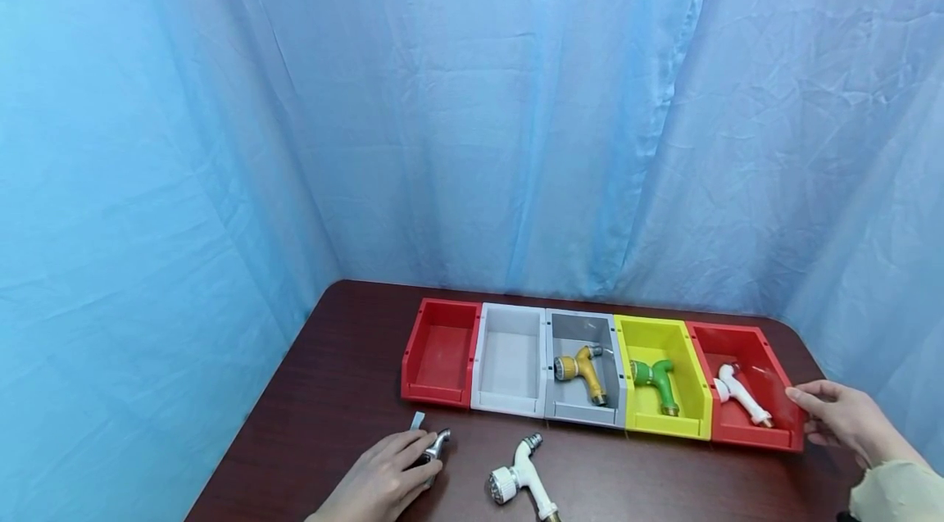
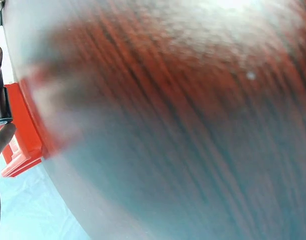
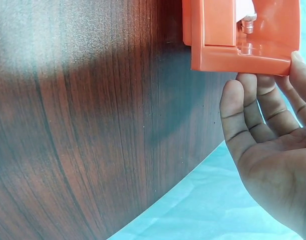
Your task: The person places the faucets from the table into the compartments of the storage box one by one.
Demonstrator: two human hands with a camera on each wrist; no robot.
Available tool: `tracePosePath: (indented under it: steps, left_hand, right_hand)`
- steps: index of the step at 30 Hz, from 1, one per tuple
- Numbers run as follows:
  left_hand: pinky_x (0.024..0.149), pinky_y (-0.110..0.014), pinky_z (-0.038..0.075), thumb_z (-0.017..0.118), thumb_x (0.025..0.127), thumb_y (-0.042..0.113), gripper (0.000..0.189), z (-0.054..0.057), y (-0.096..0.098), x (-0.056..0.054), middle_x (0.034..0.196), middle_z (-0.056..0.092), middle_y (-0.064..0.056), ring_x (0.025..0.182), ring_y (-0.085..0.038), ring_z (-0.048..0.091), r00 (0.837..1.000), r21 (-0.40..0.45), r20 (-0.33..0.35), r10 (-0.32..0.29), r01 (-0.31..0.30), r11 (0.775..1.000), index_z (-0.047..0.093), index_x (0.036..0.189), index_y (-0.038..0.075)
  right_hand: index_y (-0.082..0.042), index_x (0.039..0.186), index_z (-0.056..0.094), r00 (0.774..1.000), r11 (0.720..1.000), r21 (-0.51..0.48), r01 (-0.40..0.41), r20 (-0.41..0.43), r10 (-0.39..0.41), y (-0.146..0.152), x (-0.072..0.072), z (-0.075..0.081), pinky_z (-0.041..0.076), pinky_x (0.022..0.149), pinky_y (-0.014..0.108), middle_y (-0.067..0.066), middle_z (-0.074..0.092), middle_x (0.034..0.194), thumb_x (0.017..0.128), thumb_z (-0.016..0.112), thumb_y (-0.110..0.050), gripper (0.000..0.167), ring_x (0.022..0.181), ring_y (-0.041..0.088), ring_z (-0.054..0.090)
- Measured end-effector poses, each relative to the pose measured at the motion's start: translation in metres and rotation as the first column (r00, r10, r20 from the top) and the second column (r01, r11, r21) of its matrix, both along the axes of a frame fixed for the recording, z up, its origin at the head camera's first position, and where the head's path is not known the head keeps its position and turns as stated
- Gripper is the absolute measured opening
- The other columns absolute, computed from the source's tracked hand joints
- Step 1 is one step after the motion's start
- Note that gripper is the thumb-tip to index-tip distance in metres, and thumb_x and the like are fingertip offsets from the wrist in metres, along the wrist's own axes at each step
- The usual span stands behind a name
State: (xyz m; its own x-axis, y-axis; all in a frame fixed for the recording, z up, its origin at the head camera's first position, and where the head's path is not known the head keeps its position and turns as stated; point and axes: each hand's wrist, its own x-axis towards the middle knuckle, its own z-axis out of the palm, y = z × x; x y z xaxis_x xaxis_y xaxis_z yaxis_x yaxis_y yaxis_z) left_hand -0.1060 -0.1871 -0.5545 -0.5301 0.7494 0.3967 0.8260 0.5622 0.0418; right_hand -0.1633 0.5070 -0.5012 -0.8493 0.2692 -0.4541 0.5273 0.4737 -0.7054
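My left hand (image 1: 391, 473) grips a small chrome tap (image 1: 440, 443) low over the front of the table; its curved spout shows beyond the fingers. In the left wrist view, a dark shiny end of the tap (image 2: 0, 102) sits between the fingertips. My right hand (image 1: 844, 417) is at the far right bin, a red one (image 1: 783, 424), thumb on its rim and fingers against the outer side wall. Inside that red bin lies a white tap (image 1: 745, 397). Another white tap (image 1: 525, 473), with a ribbed round knob, lies on the table right of my left hand.
Left of the right-hand red bin stand a yellow bin (image 1: 667, 425) with a green tap (image 1: 659, 379), a grey bin (image 1: 586, 415) with a yellow tap (image 1: 586, 370), a white bin (image 1: 509, 354) and another red bin (image 1: 442, 350). Blue curtains (image 1: 472, 112) surround the dark wooden table (image 1: 317, 374).
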Motion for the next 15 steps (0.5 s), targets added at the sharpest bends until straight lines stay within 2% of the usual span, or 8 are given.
tracePosePath:
  steps: [7, 11, 15]
  left_hand:
    - [0.090, -0.044, 0.059, 0.084, 0.086, 0.020, 0.031, 0.009, 0.006, -0.003, 0.132, 0.067, -0.007, 0.121, -0.025, 0.063, 0.994, 0.098, -0.105, -0.017, 0.028, 0.995, 0.074, 0.116, 0.019]
    - [0.091, -0.044, 0.059, 0.082, 0.088, 0.020, 0.032, 0.015, 0.010, -0.006, 0.133, 0.067, -0.009, 0.121, -0.026, 0.064, 0.989, 0.124, -0.145, -0.015, 0.034, 0.992, 0.074, 0.119, 0.020]
    - [0.093, -0.042, 0.058, 0.071, 0.098, 0.023, 0.024, 0.021, 0.015, -0.011, 0.134, 0.067, -0.009, 0.119, -0.024, 0.064, 0.984, 0.149, -0.177, 0.000, 0.027, 0.989, 0.074, 0.121, 0.021]
  right_hand:
    - [0.019, 0.121, 0.051, 1.000, 1.000, -0.003, -0.014, -0.006, 0.014, -0.002, 0.002, 0.003, 0.062, 0.068, 0.038, 0.003, 0.064, 0.078, 0.099, 0.068, -0.039, 0.064, 0.070, 0.021, 0.064]
    - [0.019, 0.121, 0.050, 1.000, 1.000, -0.004, -0.010, -0.006, 0.010, 0.001, 0.000, 0.000, 0.062, 0.067, 0.039, 0.003, 0.064, 0.078, 0.098, 0.069, -0.042, 0.068, 0.070, 0.021, 0.064]
    - [0.017, 0.120, 0.052, 1.000, 1.000, -0.010, -0.006, 0.000, 0.006, 0.005, -0.001, -0.003, 0.062, 0.068, 0.039, 0.003, 0.065, 0.079, 0.096, 0.071, -0.045, 0.069, 0.071, 0.022, 0.064]
